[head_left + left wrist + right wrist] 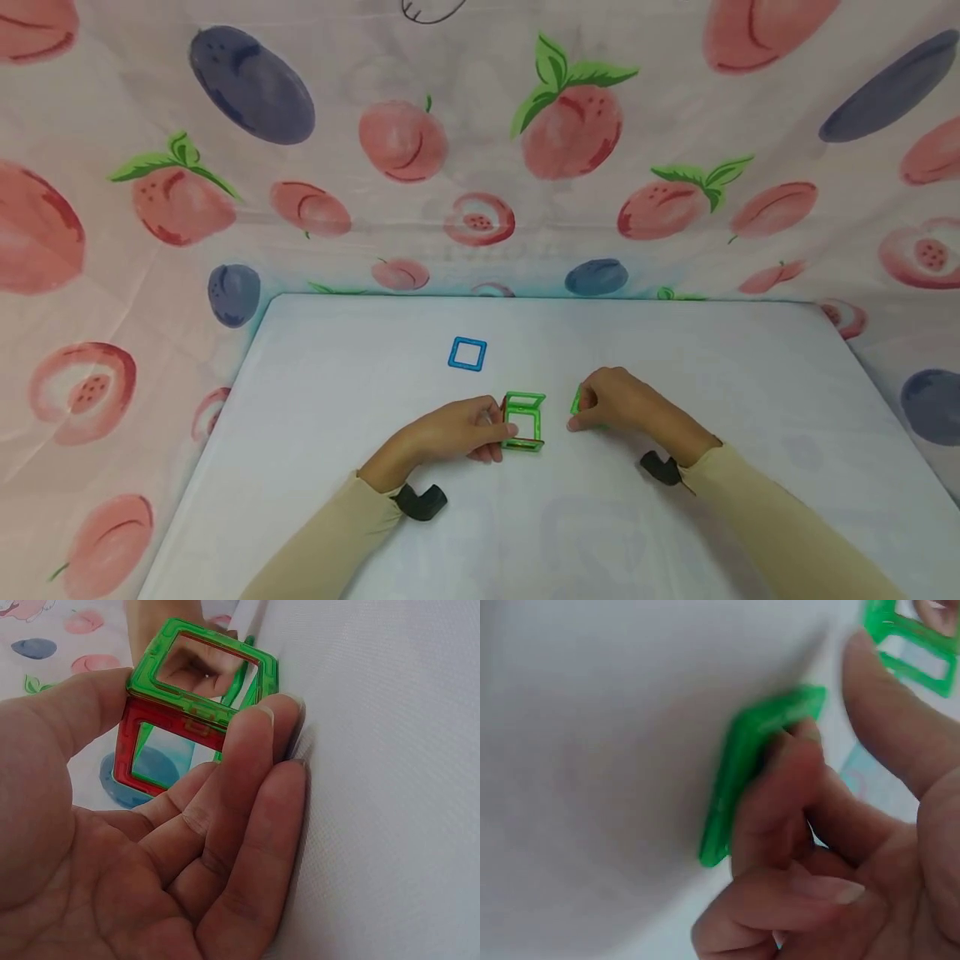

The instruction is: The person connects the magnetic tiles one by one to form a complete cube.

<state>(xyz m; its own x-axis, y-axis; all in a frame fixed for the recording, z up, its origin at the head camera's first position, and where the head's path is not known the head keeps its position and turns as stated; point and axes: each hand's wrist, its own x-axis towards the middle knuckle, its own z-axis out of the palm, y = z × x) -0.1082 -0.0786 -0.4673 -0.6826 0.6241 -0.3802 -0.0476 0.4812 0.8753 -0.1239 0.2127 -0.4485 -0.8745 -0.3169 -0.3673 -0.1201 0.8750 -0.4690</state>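
Observation:
My left hand (459, 429) grips a small box-like build of magnetic tiles (537, 425), thumb on one side and fingers on the other. In the left wrist view the build shows a green square frame (142, 679) joined along an edge to a red one (126, 750). To the right of it, my right hand (622, 404) holds a loose green tile (731, 780) just over the white surface. Its fingers curl against that tile, and the thumb stands apart from it in the right wrist view. A gap separates the loose tile from the build.
A blue square tile frame (467, 367) lies flat on the white table (360, 350), beyond the left hand. Fruit-printed cloth (480, 150) hangs behind the table and along its sides. Dark bands (422, 502) sit on both wrists over beige sleeves.

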